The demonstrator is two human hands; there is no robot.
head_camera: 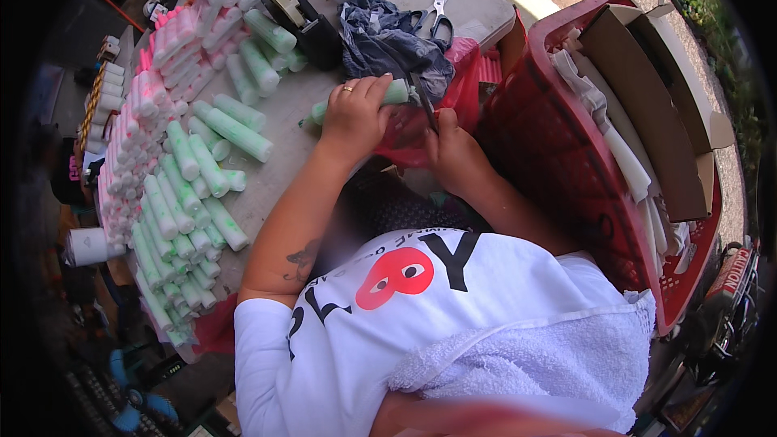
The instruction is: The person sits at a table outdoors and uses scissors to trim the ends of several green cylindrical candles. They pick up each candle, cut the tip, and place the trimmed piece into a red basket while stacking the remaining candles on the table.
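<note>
My left hand (354, 114) presses down over a pale green, candle-like cylinder (397, 91) wrapped in clear film at the table's near edge. The cylinder's ends stick out on both sides of the fingers. In my right hand (456, 149) is a dark, narrow blade (424, 96), likely a knife, held upright against the cylinder's right end. Its handle is mostly hidden in the fist. A red plastic bag (463, 82) hangs at the table edge just beyond the blade. Behind my hands lies a crumpled dark blue cloth (379, 33).
Scissors (438, 12) rest on the cloth, beside a black tape dispenser (303, 24). Green wrapped cylinders (182, 206) and stacked pink ones (176, 42) cover the table's left side. A red plastic crate (546, 133) with cardboard boxes (655, 109) stands close on my right.
</note>
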